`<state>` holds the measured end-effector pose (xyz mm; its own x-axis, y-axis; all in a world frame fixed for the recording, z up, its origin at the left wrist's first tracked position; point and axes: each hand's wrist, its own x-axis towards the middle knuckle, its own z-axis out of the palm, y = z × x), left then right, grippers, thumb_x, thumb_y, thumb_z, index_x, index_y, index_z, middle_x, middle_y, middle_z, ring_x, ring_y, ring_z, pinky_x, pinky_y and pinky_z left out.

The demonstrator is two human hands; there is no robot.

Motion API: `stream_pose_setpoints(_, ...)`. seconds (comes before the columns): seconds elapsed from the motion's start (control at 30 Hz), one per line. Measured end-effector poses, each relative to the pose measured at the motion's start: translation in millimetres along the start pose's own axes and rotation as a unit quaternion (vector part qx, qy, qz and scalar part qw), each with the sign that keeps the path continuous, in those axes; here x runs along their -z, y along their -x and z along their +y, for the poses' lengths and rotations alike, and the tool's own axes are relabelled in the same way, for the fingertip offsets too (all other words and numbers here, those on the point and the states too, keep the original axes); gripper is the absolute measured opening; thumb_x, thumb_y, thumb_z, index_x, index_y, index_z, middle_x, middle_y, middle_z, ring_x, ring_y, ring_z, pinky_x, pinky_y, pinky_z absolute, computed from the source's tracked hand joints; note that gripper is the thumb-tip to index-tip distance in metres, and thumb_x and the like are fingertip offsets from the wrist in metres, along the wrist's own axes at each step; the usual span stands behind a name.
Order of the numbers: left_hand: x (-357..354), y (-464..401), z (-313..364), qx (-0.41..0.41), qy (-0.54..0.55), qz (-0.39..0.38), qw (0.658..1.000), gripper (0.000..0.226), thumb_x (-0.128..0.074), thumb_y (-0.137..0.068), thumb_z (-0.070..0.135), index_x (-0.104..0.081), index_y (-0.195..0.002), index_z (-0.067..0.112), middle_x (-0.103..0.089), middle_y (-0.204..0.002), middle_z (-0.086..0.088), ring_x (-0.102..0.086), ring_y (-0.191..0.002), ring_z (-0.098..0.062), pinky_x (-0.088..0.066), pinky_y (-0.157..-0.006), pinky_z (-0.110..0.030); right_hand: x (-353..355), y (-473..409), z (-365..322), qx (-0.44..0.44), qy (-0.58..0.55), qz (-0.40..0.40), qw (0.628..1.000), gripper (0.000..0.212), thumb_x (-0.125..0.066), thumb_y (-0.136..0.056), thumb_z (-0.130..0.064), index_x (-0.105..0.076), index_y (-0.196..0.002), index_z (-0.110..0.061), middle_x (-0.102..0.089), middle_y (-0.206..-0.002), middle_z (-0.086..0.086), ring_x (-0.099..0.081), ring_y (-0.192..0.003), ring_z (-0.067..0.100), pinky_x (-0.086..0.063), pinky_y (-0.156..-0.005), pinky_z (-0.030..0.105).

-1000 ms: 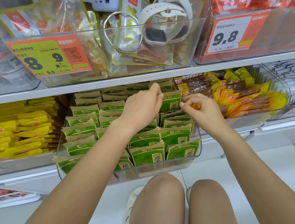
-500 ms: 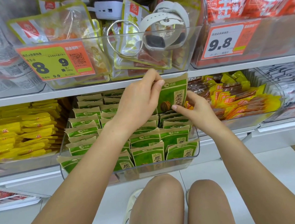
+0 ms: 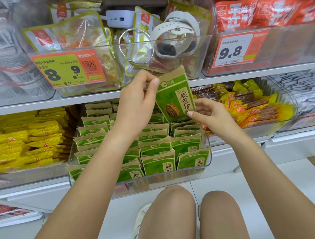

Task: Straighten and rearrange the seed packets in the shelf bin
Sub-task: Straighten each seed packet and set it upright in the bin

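You've got one seed packet (image 3: 175, 97) lifted clear above the back rows of the shelf bin (image 3: 207, 153), printed face toward you, tilted slightly; likely held up to check which way it faces before you slot it back. Left hand (image 3: 139, 100) pinches the packet's top left corner, thumb on the front, other fingers curled behind. Right hand (image 3: 205, 111) pinches the bottom right corner, thumb tip on the face. Two opposite corners pinned keeps it flat and easy to turn. Both forearms reach over the bin's front wall. Remaining packets (image 3: 154, 148) stand in rows in the bin, mostly upright, front ones leaning.
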<state>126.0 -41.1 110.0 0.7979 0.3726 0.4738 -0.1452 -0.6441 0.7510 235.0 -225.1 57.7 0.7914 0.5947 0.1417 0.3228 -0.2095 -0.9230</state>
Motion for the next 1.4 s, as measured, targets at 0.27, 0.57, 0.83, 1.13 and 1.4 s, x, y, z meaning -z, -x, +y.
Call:
stream_pose_setpoints(0.27,13.6,4.7,8.3,0.061,0.114,0.036,0.991,0.018,-0.047,-0.102,0.025,-0.054,-0.085,0.026,-0.070,-0.092,-0.017,-0.067,-0.091,-0.034,-0.054,-0.082,-0.057,3.9,7.5,-26.2,0.034,-0.051,0.035,0.997,0.018,-0.067,-0.087,-0.008,-0.066,-0.104,-0.014,-0.070,-0.092,-0.005,-0.065,-0.080,-0.002,-0.050,-0.076,0.014)
stream_pose_setpoints(0.57,14.0,32.6,18.8,0.201,0.306,0.026,0.930,0.018,-0.044,-0.105,0.018,-0.056,-0.093,0.011,-0.073,-0.098,-0.006,-0.074,-0.087,-0.017,-0.058,-0.070,-0.024,9.2,38.8,-41.5,-0.041,-0.220,0.099,0.969,0.016,-0.072,-0.079,-0.027,-0.071,-0.094,-0.022,-0.073,-0.088,-0.004,-0.067,-0.078,0.014,-0.056,-0.065,0.031)
stream_pose_setpoints(0.83,-0.4,80.5,15.1,0.283,0.370,-0.009,0.885,0.023,-0.048,-0.102,0.027,-0.064,-0.105,0.011,-0.076,-0.096,0.001,-0.073,-0.090,-0.014,-0.058,-0.074,-0.023,-4.4,94.7,-28.3,-0.160,-0.245,0.037,0.956,0.020,-0.062,-0.075,-0.031,-0.074,-0.085,-0.017,-0.071,-0.076,-0.001,-0.063,-0.059,0.010,-0.049,-0.053,0.021)
stream_pose_setpoints(1.13,-14.4,125.2,23.0,0.298,0.400,-0.087,0.862,0.025,-0.053,-0.098,0.014,-0.063,-0.121,0.014,-0.076,-0.104,-0.007,-0.072,-0.097,-0.023,-0.059,-0.080,-0.032,-38.5,124.5,-33.3,-0.172,-0.295,0.102,0.934,0.029,-0.064,-0.071,-0.031,-0.068,-0.097,-0.018,-0.071,-0.080,-0.002,-0.065,-0.065,0.009,-0.051,-0.057,0.020)
stream_pose_setpoints(1.4,-13.7,133.8,25.9,0.283,0.382,-0.013,0.880,0.027,-0.058,-0.093,0.020,-0.066,-0.119,0.018,-0.076,-0.103,0.000,-0.072,-0.090,-0.013,-0.057,-0.070,-0.024,-52.1,140.3,-32.1,-0.170,-0.300,0.119,0.931,0.039,-0.060,-0.079,-0.037,-0.069,-0.110,-0.015,-0.073,-0.101,0.012,-0.069,-0.084,0.023,-0.055,-0.073,0.037)
